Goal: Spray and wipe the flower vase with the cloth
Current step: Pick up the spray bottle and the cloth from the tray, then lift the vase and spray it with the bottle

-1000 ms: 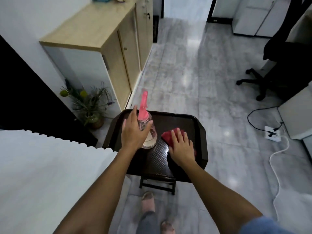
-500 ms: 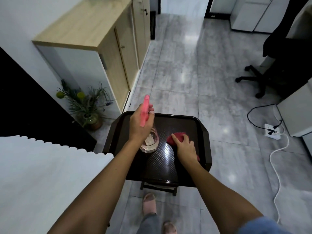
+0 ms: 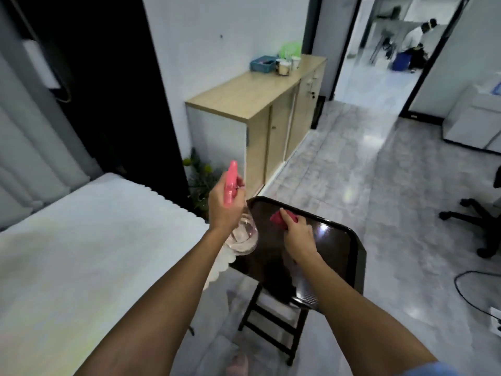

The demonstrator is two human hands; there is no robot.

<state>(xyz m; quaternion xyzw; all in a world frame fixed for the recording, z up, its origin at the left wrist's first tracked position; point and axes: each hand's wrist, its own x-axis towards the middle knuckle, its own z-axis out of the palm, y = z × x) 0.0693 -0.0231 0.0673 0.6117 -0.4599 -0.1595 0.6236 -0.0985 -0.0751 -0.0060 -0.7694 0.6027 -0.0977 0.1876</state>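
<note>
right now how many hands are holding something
2. The left hand grips the spray bottle lifted beside the tray's left edge; the right hand pinches the red cloth over the tray. No other hands nearby.

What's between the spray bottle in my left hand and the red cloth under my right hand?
In the head view, only a bare strip of the dark tray separates the spray bottle in the left hand from the red cloth gripped by the right hand.
</note>
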